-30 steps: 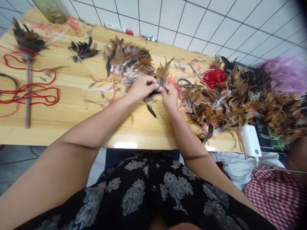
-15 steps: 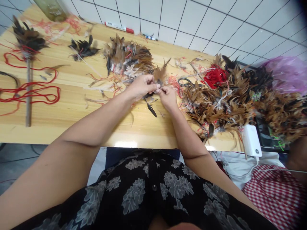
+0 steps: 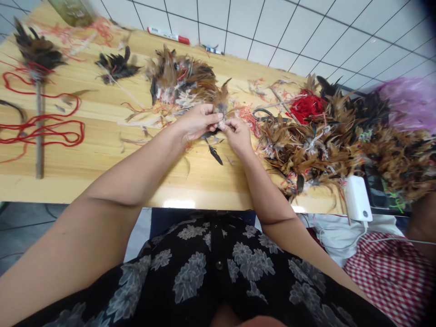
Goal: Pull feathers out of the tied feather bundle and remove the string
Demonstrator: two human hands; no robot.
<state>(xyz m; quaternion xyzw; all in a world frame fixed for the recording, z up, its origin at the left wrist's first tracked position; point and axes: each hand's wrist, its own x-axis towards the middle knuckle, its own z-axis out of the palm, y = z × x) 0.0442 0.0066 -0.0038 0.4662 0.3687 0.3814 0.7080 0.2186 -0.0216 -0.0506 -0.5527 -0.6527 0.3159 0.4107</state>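
A small bunch of brown feathers (image 3: 222, 101) stands upright between my hands, over the middle of the wooden table (image 3: 204, 186). My left hand (image 3: 200, 121) pinches its base between thumb and fingers. From the other side, my right hand (image 3: 237, 135) is closed at the same base, its fingertips touching the left ones. Any string at the pinch is too small to make out. Just beyond the left hand lies a large pile of brown and white feathers (image 3: 185, 77). A loose black feather (image 3: 215, 155) is on the table below my hands.
On the left are a stick with dark feathers (image 3: 40, 131), red cord (image 3: 64, 120) and a dark feather bunch (image 3: 117, 66). Feather heaps (image 3: 306, 145), red string (image 3: 306, 106), a purple bag (image 3: 407, 104) and a white power bank (image 3: 357, 197) occupy the right. Markers (image 3: 168, 35) lie by the tiled wall.
The feather bunch has shifted slightly left and turned between my fingers. My right fingertips have moved in closer to my left thumb. Things on the table lie as before.
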